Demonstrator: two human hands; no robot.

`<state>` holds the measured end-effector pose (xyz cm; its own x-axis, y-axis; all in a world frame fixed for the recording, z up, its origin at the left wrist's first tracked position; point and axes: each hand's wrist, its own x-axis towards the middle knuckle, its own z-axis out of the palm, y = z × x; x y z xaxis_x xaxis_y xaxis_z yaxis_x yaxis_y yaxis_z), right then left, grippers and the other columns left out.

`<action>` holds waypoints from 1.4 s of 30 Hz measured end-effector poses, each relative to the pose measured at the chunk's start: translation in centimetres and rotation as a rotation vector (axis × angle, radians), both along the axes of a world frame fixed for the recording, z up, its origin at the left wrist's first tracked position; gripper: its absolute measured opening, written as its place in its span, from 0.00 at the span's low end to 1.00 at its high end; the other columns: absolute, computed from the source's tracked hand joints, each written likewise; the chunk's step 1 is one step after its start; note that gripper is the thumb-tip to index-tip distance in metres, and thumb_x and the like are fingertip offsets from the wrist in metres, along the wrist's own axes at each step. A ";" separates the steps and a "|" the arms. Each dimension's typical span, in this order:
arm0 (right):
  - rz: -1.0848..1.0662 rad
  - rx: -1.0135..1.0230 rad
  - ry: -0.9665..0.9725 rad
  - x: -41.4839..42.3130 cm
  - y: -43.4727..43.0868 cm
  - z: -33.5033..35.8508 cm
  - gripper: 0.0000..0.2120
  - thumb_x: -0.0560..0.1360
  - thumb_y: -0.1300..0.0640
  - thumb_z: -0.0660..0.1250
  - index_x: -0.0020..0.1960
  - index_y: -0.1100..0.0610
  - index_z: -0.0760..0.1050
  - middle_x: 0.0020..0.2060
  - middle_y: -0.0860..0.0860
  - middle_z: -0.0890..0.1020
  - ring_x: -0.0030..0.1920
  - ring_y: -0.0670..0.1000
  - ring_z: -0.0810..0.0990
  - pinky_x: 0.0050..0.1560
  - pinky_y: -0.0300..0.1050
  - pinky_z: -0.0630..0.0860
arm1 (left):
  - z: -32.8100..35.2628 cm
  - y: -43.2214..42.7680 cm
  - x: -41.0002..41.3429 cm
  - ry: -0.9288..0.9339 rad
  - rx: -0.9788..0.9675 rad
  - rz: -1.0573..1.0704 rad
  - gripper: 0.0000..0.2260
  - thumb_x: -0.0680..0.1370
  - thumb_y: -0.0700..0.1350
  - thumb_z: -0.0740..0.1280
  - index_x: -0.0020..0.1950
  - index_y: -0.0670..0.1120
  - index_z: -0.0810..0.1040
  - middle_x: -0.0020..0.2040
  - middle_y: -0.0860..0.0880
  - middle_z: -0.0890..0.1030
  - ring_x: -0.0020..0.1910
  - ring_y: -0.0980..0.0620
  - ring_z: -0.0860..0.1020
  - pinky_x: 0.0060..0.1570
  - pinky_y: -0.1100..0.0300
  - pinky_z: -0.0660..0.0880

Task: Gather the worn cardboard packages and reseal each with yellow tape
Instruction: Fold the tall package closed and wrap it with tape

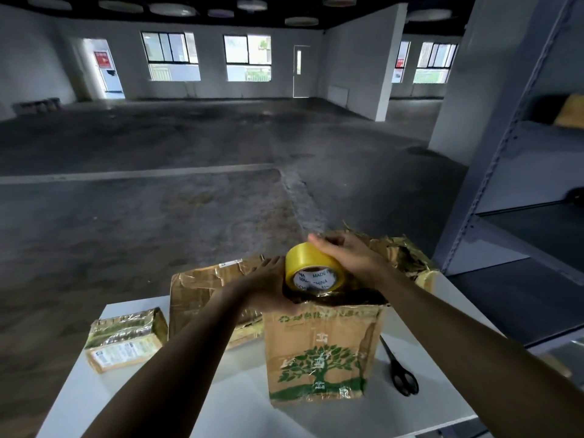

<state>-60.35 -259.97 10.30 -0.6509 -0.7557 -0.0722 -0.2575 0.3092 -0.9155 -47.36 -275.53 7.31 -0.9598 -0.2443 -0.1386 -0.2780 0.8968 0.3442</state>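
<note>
A worn cardboard box with a green tree print (322, 352) stands upright on the white table (240, 403). Over its top my right hand (346, 254) grips a roll of yellow tape (311, 268) from above. My left hand (268, 287) lies with straight fingers against the left side of the roll and the box's top edge. Behind it to the left lies a larger crumpled box (202, 290). A small taped package with a label (124, 339) sits at the table's left edge. Another battered box (404, 254) shows behind my right wrist.
Black scissors (401, 371) lie on the table right of the tree box. A grey metal shelving unit (521, 184) rises at the right, with a yellow item on one shelf. Beyond the table stretches bare concrete floor with a white line.
</note>
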 end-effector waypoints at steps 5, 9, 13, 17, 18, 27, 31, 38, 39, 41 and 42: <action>-0.247 -0.180 -0.159 0.6 -1.1 -0.3 0.25 0.67 0.35 0.75 0.49 0.55 0.82 0.46 0.47 0.85 0.47 0.49 0.84 0.52 0.44 0.79 | -0.3 0.1 -0.2 0.028 -0.021 0.001 0.38 0.65 0.57 0.75 0.72 0.52 0.65 0.69 0.49 0.67 0.72 0.46 0.62 0.71 0.49 0.64; -0.299 -0.015 -0.041 0.6 -3.5 1.6 0.46 0.53 0.22 0.71 0.60 0.53 0.79 0.55 0.52 0.83 0.49 0.56 0.82 0.58 0.56 0.79 | -0.1 -0.1 0.1 0.047 -0.013 -0.065 0.38 0.69 0.55 0.76 0.76 0.54 0.65 0.73 0.48 0.65 0.74 0.47 0.60 0.73 0.52 0.59; -0.260 0.086 0.094 -0.2 -1.8 2.9 0.28 0.64 0.30 0.72 0.43 0.55 0.79 0.37 0.51 0.80 0.39 0.53 0.82 0.41 0.44 0.75 | -0.3 -0.4 0.5 0.057 0.014 -0.007 0.40 0.66 0.57 0.76 0.74 0.53 0.64 0.69 0.50 0.68 0.70 0.48 0.64 0.68 0.49 0.67; -0.130 0.255 0.360 -1.7 1.1 3.2 0.27 0.74 0.38 0.70 0.27 0.52 0.62 0.21 0.46 0.62 0.24 0.48 0.65 0.32 0.46 0.62 | -0.3 -1.1 0.7 0.021 0.004 0.008 0.39 0.65 0.60 0.75 0.72 0.56 0.64 0.65 0.54 0.70 0.65 0.51 0.68 0.60 0.51 0.72; -0.114 0.257 0.374 -1.9 1.6 3.0 0.27 0.73 0.38 0.70 0.27 0.52 0.62 0.20 0.45 0.61 0.24 0.49 0.64 0.32 0.47 0.62 | -0.1 -1.1 0.6 0.005 -0.019 0.001 0.39 0.64 0.61 0.75 0.72 0.57 0.64 0.65 0.54 0.70 0.66 0.50 0.69 0.61 0.49 0.73; -0.136 0.098 0.136 -2.2 3.9 1.4 0.31 0.75 0.41 0.71 0.50 0.72 0.79 0.40 0.66 0.82 0.36 0.59 0.82 0.32 0.35 0.74 | -0.1 0.6 -0.6 -0.205 -0.194 -0.068 0.51 0.69 0.75 0.64 0.79 0.60 0.36 0.80 0.50 0.47 0.78 0.37 0.42 0.75 0.36 0.49; -0.143 0.044 0.135 -2.3 3.6 1.2 0.30 0.75 0.42 0.71 0.55 0.72 0.78 0.48 0.67 0.82 0.39 0.58 0.84 0.30 0.34 0.73 | 0.2 0.0 -0.5 -0.037 0.215 0.081 0.41 0.72 0.76 0.39 0.80 0.55 0.55 0.80 0.48 0.56 0.80 0.45 0.49 0.77 0.46 0.46; -0.116 0.020 0.061 -2.4 3.6 1.0 0.27 0.74 0.42 0.72 0.52 0.67 0.82 0.44 0.63 0.85 0.40 0.54 0.85 0.39 0.41 0.79 | -0.4 1.6 -5.1 0.113 0.029 0.209 0.14 0.84 0.52 0.58 0.63 0.46 0.76 0.59 0.45 0.80 0.56 0.46 0.78 0.56 0.55 0.74; -0.112 0.011 0.067 -2.2 3.6 1.1 0.27 0.74 0.41 0.72 0.52 0.68 0.82 0.43 0.63 0.84 0.39 0.53 0.84 0.38 0.40 0.78 | -0.8 1.9 -5.4 0.091 -0.058 0.195 0.14 0.84 0.51 0.58 0.63 0.46 0.76 0.58 0.45 0.80 0.56 0.45 0.79 0.53 0.55 0.74; -0.098 -0.018 0.057 -2.2 3.4 0.5 0.30 0.73 0.40 0.72 0.52 0.70 0.80 0.45 0.64 0.84 0.44 0.57 0.85 0.43 0.44 0.80 | -1.8 2.3 -5.3 0.062 -0.306 0.124 0.14 0.83 0.53 0.58 0.64 0.48 0.74 0.58 0.45 0.81 0.56 0.43 0.80 0.52 0.52 0.76; -0.095 -0.036 0.027 -2.0 3.3 0.2 0.31 0.72 0.39 0.73 0.52 0.70 0.80 0.46 0.64 0.84 0.46 0.59 0.85 0.48 0.47 0.81 | -2.4 2.4 -5.2 0.061 -0.418 0.085 0.14 0.82 0.53 0.58 0.64 0.49 0.74 0.58 0.46 0.81 0.57 0.43 0.79 0.53 0.51 0.76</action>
<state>-62.32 -256.63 10.55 -0.7211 -0.6923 -0.0269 -0.2537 0.3000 -0.9196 -52.58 -273.12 4.94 -0.9371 -0.3461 0.0461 -0.3475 0.9373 -0.0260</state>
